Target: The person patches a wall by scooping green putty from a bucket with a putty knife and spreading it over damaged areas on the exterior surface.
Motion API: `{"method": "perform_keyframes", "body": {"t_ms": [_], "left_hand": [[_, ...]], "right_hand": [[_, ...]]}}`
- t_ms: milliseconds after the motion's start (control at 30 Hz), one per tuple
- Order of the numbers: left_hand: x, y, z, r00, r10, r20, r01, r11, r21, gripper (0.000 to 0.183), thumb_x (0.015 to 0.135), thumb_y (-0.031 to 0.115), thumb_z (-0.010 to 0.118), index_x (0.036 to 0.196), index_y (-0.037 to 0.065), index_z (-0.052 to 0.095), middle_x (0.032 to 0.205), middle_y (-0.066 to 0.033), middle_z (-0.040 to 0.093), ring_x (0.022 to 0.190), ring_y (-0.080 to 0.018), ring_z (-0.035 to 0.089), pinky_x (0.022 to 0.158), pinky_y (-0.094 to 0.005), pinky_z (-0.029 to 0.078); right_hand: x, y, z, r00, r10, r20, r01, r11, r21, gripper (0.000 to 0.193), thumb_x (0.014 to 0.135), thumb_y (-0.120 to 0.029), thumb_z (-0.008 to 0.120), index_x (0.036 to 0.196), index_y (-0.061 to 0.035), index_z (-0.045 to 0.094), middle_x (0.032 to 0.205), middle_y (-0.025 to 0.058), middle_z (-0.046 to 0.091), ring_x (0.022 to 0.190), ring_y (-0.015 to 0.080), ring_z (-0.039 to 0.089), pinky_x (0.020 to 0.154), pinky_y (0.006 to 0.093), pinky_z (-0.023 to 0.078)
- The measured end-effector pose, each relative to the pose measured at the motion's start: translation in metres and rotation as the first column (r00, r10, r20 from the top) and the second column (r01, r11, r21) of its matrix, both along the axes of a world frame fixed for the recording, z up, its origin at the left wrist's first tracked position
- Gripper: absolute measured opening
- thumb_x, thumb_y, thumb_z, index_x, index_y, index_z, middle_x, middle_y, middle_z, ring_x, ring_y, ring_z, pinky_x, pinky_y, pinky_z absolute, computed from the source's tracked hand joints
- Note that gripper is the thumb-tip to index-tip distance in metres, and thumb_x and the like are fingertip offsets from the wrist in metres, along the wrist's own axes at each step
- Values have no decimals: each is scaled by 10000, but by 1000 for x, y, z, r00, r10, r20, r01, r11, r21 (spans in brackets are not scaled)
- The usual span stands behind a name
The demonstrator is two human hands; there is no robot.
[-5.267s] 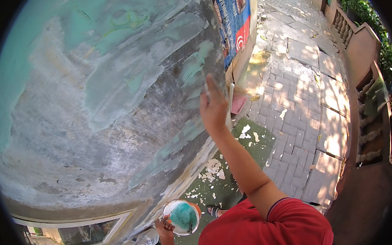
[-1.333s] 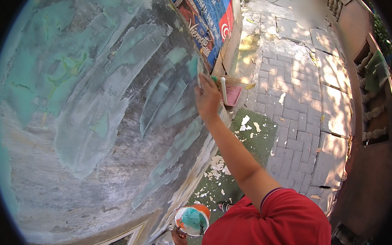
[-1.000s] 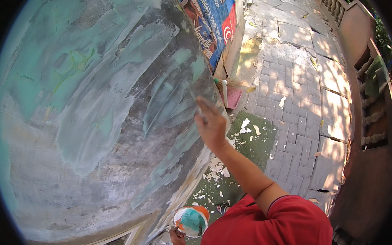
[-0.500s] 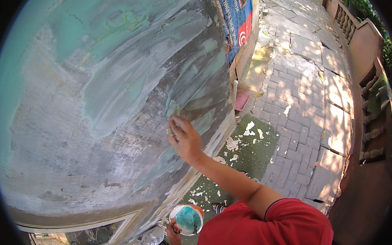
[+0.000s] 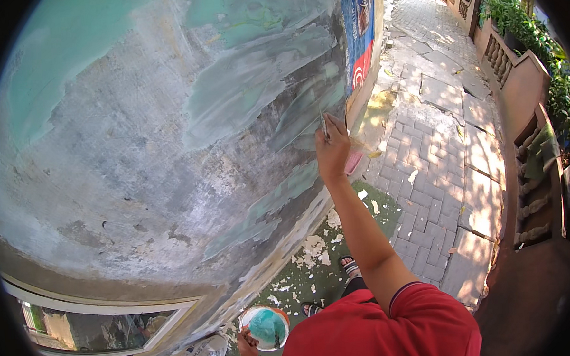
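My right hand [image 5: 334,151] is closed round a thin, flat putty knife [image 5: 325,124], mostly hidden by the fingers, at the wall [image 5: 167,145] near its right-hand corner. Pale teal filler [image 5: 242,93] lies in broad slanting smears over the grey surface beside it. Low down, my left hand [image 5: 248,342] grips the rim of a white and orange bucket [image 5: 285,320]. Teal paste [image 5: 266,326] fills much of it, and a dark stick-like thing rests at its right inner side.
A blue and red poster [image 5: 359,32] hangs at the wall's corner. Below it stands a pink dustpan [image 5: 354,162]. White flakes litter the green ground [image 5: 380,202] by my sandalled feet. A window [image 5: 99,326] sits low left, a plastic sack [image 5: 201,355] beside it. A paved path [image 5: 425,151] and balustrade run along the right.
My right hand has moved up and right along the wall, toward the corner and poster. The left hand still holds the bucket. The view has shifted, showing more of the path and my feet.
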State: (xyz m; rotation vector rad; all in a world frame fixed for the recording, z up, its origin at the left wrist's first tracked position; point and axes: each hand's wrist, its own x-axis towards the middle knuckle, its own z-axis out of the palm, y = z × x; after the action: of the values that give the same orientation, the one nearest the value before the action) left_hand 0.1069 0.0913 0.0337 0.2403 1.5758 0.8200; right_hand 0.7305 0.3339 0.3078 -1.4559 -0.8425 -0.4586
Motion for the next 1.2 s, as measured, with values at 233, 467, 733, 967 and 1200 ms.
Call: {"method": "perform_keyframes", "body": {"t_ms": [233, 467, 733, 967, 1200], "left_hand": [[-35, -16, -3, 999, -9, -44, 7, 999, -43, 262, 878, 331, 474, 911, 78, 533, 526, 38, 264, 432, -130, 264, 472, -348, 308], [-74, -27, -6, 989, -8, -151, -2, 998, -67, 296, 857, 353, 492, 932, 69, 532, 508, 42, 233, 419, -128, 255, 460, -344, 299], [-42, -19, 4, 993, 0, -117, -7, 999, -54, 314, 890, 350, 467, 975, 57, 542, 516, 45, 226, 412, -124, 248, 463, -328, 312], [-27, -10, 19, 997, 42, -61, -42, 999, -1, 286, 929, 281, 470, 1003, 16, 548, 546, 50, 234, 443, -99, 232, 478, -308, 286], [-18, -1, 16, 997, 77, 4, -77, 997, 1, 248, 897, 257, 519, 972, 23, 549, 550, 49, 246, 449, -96, 239, 483, -304, 290]], "right_hand": [[-147, -26, -12, 943, 330, -40, -333, 936, -115, 421, 783, -36, 665, 1201, -35, 617, 1175, 118, 605, 1016, 315, 621, 836, 383, 527], [-101, -47, -14, 958, 252, -139, -264, 962, -74, 344, 813, -50, 658, 1155, -14, 655, 1136, 162, 650, 960, 299, 662, 769, 347, 545], [60, 28, -62, 979, -20, -202, 1, 996, -92, 385, 811, -41, 645, 1195, -18, 639, 1133, 196, 644, 1002, 358, 637, 864, 395, 515], [-114, -1, -51, 970, 229, -86, -239, 962, -135, 456, 767, -42, 705, 1218, -45, 638, 1181, 126, 619, 1001, 301, 641, 799, 353, 558], [-179, -46, -44, 897, 415, -156, -428, 901, -66, 426, 781, -36, 704, 1202, -24, 643, 1146, 152, 643, 986, 299, 659, 798, 347, 552]]}}
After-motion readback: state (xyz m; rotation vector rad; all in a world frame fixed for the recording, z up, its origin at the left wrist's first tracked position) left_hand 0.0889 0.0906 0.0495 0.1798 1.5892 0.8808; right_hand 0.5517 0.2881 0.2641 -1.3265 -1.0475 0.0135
